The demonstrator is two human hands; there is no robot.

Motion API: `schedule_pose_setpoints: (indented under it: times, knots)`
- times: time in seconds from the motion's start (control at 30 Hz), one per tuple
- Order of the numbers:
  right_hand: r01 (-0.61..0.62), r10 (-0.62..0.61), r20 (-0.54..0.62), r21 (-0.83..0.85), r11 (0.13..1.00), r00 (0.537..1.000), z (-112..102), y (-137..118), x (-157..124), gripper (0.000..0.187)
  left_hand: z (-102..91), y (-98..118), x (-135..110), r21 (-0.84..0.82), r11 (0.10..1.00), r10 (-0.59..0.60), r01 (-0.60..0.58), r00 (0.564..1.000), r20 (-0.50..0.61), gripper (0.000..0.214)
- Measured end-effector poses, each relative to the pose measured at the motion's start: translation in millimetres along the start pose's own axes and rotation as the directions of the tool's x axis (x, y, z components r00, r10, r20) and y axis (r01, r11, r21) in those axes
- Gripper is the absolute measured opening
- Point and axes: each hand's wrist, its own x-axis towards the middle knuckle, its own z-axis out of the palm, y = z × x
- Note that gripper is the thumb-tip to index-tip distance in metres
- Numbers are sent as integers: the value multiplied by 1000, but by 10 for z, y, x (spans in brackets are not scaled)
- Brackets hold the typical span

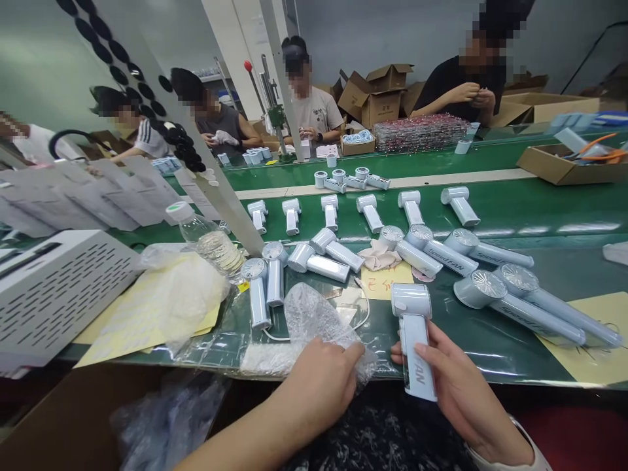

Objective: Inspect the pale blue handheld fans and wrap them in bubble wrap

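My right hand (pixel 461 373) grips a pale blue handheld fan (pixel 416 340) upright by its handle, with the word "FAN" printed on it and its head pointing away from me. My left hand (pixel 318 386) presses on a crumpled sheet of clear bubble wrap (pixel 314 320) at the near edge of the bench. Many similar fans (pixel 520 307) lie on the dark green mat just beyond my hands, and a thin white cable (pixel 363 320) runs beside the wrap.
Further fans (pixel 373 212) stand in rows on a green conveyor belt (pixel 490 203). To the left are a white vented case (pixel 59 288), a water bottle (pixel 209 242) and yellow sheets (pixel 147 320). Co-workers (pixel 309 104) sit across the belt among cardboard boxes (pixel 370 95).
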Motion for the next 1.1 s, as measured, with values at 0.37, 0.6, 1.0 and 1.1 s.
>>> schedule_pose_setpoints:
  times: [0.37,0.6,1.0,1.1]
  knots:
    - [359,-241,299,-447,819,923,-180,234,-154,52,19,-290,-6,-685,721,-39,-104,981,-190,46]
    - [381,-96,391,-762,523,915,45,59,-98,43,123,-438,65,-933,346,-276,-98,940,-201,36]
    - [515,-208,480,-842,163,852,175,331,-180,51,88,-91,84,-395,849,-85,-350,648,-757,27]
    - [560,-233,515,-799,218,825,220,258,-155,35,53,50,8,115,878,379,-465,526,-761,29]
